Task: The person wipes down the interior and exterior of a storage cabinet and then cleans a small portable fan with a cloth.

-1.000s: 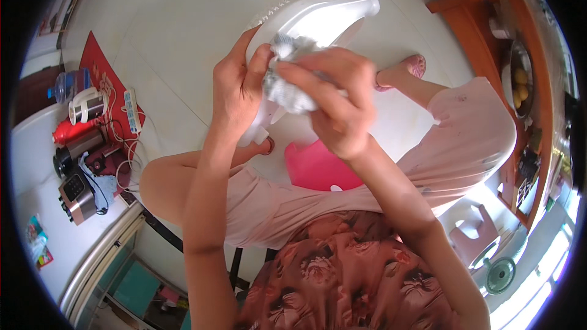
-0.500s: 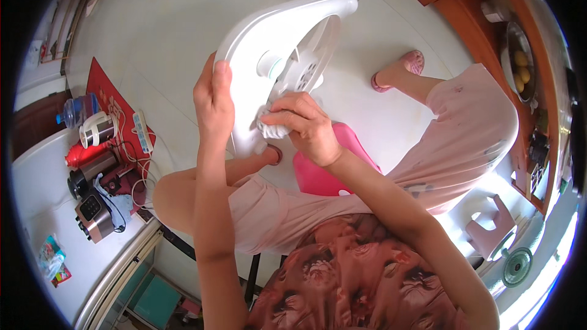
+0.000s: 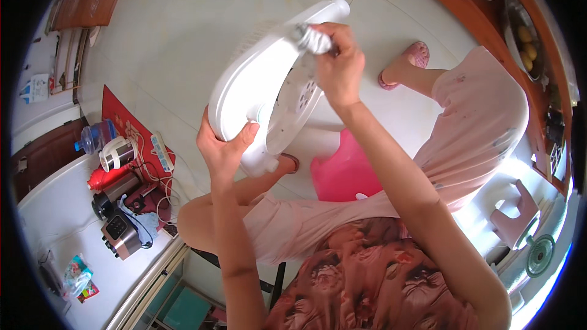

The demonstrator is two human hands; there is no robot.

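Observation:
My left hand is wrapped round the lower end of a large curved white plastic piece, its thumb beside a round white knob. Held up and tilted over the floor, the piece has a paler ring-like part with holes on its right side. In my right hand is a bunched white-and-grey cloth, at the upper part of the piece and slightly blurred. I cannot tell exactly what the white piece is. Below it, a pink plastic object shows between my legs.
On the left, a white surface holds a dark appliance, a jug and a plastic bag. A power strip with cables lies nearby. Wooden shelving with a bowl of yellow fruit and a small fan are at right.
My right hand has moved up with the cloth, from the lower inner edge to the upper part of the white piece. My left hand's grip has shifted lower, its thumb now near the knob.

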